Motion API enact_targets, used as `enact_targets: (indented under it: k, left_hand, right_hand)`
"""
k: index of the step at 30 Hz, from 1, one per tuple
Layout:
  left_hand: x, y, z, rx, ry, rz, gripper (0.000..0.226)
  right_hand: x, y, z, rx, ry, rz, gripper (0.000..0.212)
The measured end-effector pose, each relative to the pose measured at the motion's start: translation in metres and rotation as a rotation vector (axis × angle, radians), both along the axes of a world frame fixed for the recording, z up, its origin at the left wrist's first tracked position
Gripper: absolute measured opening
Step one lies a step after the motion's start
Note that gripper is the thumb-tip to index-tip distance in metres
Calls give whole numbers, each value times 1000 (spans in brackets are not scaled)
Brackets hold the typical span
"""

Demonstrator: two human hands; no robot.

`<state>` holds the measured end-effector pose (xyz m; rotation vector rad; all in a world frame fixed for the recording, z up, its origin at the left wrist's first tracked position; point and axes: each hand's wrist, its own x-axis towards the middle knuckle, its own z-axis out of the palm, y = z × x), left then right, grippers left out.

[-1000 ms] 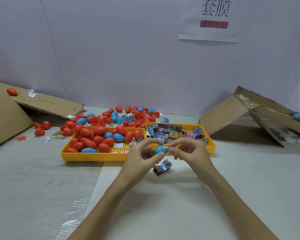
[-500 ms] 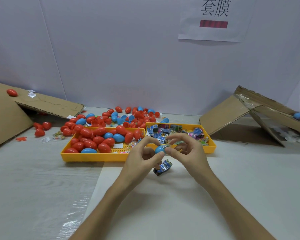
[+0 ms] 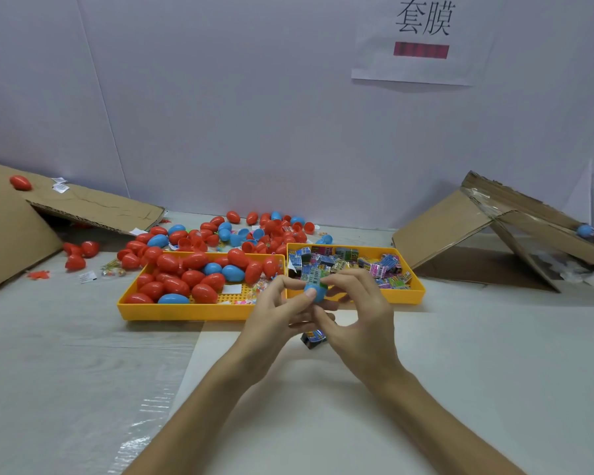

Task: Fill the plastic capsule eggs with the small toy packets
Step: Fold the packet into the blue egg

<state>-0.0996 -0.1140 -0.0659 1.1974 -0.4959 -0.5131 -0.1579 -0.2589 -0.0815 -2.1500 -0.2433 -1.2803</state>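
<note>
Progress: early to middle, judging by stock. Left of fingers (image 3: 348, 280), yellow tray (image 3: 186, 311) heaped with closed red and blue eggs (image 3: 186, 279), filled or empty impossible to tell. Left hand (image 3: 275, 313) pinching blue egg (image 3: 314, 292) between thumb and fingertips, just in front of tray edges. Right hand (image 3: 360, 323) curled onto top of same egg, apparently pressing a packet in or closing it; packet itself hard to separate from clutter behind. Right of fingers, second yellow tray (image 3: 405, 297) well stocked with toy packets (image 3: 340, 260), so plenty left to do. Around: cardboard flap (image 3: 93, 210) far left with one red egg (image 3: 20, 182), loose eggs (image 3: 254, 231) scattered beyond fingers behind trays, spare packet (image 3: 314, 338) on table (image 3: 460, 371) directly under fingers, cardboard sheets (image 3: 443, 228) far right. Nothing blocking either tray; spare packet underneath easy to knock
</note>
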Motion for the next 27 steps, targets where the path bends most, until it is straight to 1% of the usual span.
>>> enact_targets:
  k: [2, 5, 10, 11, 13, 15, 17, 22, 27]
  left_hand:
    - [-2, -1, 0, -16, 43, -15, 43]
    - [-2, -2, 0, -19, 64, -22, 50]
    - [-3, -3, 2, 3, 88, -10, 53]
    - [-3, -4, 2, 3, 104, -3, 52]
    - [-3, -5, 2, -9, 124, 4, 43]
    - [-3, -5, 1, -4, 99, -1, 34]
    - [-3, -5, -1, 15, 68, -10, 33]
    - [-2, -4, 1, -2, 90, -40, 42]
    - [-1, -4, 0, -16, 119, -53, 24]
  right_hand:
    - [0, 0, -1, -6, -18, -42, 28]
    - [1, -1, -2, -15, -50, -52, 22]
    - [1, -1, -2, -43, -76, -50, 20]
    - [1, -2, -1, -45, -76, -49, 20]
    - [1, -2, -1, -50, -70, -48, 21]
    - [-1, -1, 0, -64, -57, -52, 22]
    - [-2, 0, 2, -75, -50, -57, 24]
    - [-4, 3, 5, -40, -33, -88, 36]
    - [-3, 2, 2, -69, -61, -89, 27]
